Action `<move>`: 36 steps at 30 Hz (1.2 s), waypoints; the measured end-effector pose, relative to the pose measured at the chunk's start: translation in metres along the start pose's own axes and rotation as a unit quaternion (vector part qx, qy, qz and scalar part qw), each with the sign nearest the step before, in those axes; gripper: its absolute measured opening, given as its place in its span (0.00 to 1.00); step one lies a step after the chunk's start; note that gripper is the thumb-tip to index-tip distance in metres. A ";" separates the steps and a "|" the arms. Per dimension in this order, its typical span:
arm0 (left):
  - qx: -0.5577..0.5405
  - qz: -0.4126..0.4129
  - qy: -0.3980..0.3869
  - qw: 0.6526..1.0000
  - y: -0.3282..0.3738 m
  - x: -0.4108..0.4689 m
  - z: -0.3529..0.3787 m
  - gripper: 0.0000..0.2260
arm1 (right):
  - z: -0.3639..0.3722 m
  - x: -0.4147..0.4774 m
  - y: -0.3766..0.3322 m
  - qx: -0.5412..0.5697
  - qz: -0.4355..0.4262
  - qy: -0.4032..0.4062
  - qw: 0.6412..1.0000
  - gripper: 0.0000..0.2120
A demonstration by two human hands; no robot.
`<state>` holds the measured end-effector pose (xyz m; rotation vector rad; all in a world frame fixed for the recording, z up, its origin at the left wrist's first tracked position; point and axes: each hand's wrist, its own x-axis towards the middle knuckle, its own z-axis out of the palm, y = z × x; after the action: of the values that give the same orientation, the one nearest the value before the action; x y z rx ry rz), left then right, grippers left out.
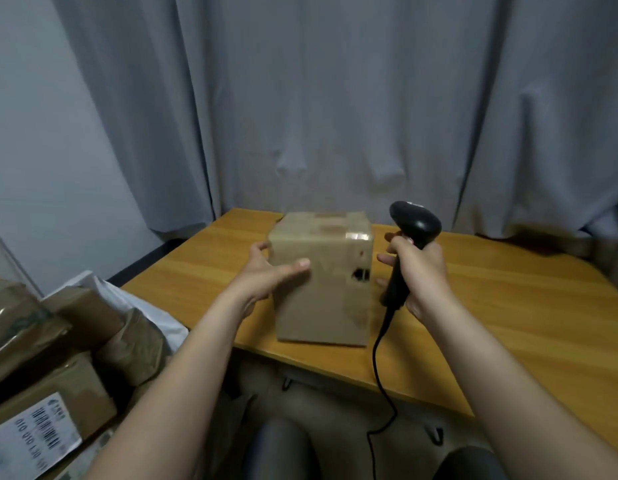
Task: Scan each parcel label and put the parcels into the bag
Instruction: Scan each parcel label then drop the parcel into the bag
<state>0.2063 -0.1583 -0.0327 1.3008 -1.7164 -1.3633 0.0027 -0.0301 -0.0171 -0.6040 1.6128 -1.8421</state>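
One parcel stands on one wooden table. Two hands are in view, a left hand and a right hand. There is one black scanner with one cable. At the lower left are about four other boxes, one printed label and one white bag.

One view only, head-worn, wide-angle. We look forward and down over the person's own forearms, close to the near edge of the table, facing the curtain. Left hand and right hand, gripping the scanner, fall mid-frame, near us.
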 end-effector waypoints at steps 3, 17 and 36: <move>-0.022 0.013 0.005 1.000 0.022 -0.023 -0.007 0.29 | -0.004 -0.014 -0.006 -0.004 -0.001 -0.016 1.000 0.11; 0.005 0.057 0.037 0.998 0.014 -0.046 0.007 0.38 | -0.015 -0.038 -0.009 -0.043 -0.041 -0.003 0.998 0.07; -0.034 -0.054 0.001 0.998 0.028 -0.053 0.024 0.21 | -0.035 -0.037 0.032 -0.116 0.019 -0.011 0.993 0.10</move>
<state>0.1943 -0.1003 -0.0067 1.3722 -1.6051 -1.4674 0.0097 0.0187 -0.0524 -0.6857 1.8247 -1.6270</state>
